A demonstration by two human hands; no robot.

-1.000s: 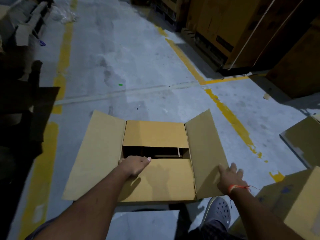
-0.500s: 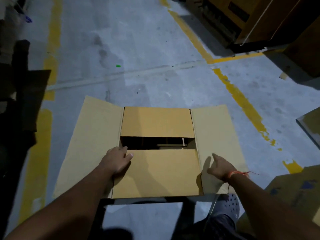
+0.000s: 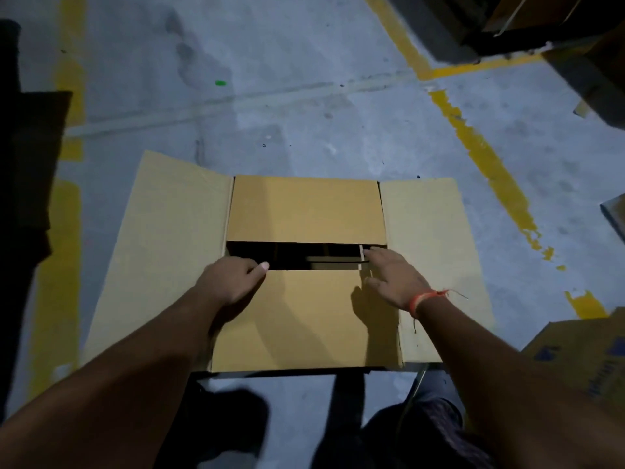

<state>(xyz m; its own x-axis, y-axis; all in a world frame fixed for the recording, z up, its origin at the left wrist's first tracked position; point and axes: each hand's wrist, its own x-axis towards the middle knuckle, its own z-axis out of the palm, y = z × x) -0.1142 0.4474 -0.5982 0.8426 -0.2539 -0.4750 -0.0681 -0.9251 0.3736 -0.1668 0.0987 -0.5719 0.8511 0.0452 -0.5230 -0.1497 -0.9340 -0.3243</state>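
Head view: gripped the near flap [image 3: 304, 319] edge with curled left hand [image 3: 233, 282], rested open right hand [image 3: 395, 282] alongside, likely pressing it down to close the box [image 3: 304, 211].

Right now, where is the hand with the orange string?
In the head view, the right hand is at the right end of the near flap of the cardboard box, fingertips at the dark gap, opposite the left hand.
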